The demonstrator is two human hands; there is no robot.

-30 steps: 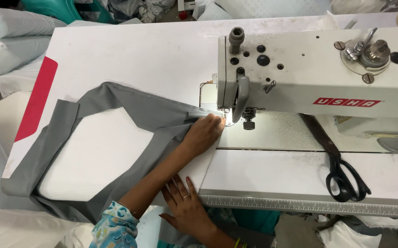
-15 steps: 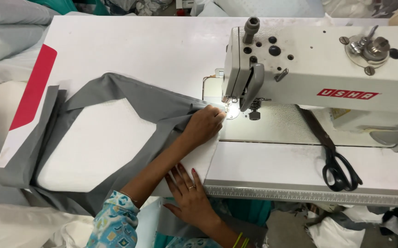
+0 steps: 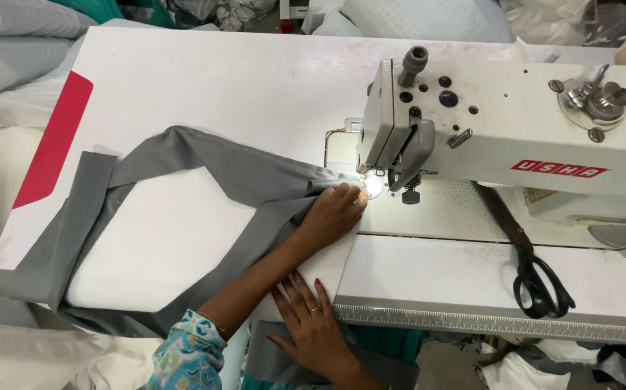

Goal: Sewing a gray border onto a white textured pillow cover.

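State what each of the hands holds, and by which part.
Neither grips anything. The left hand presses the grey fabric strip flat at its end beside the needle; the right hand lies flat on white cloth at the table edge.

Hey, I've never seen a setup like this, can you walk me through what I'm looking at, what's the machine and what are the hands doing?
The view comes from a camera on the person's head, looking down. The white machine is a sewing machine on a white table. The left hand presses grey fabric flat beside the lit needle area. The right hand lies flat at the table's near edge, on the white fabric; neither hand grips anything. Black scissors lie to the right. A red strip marks the table's left side.
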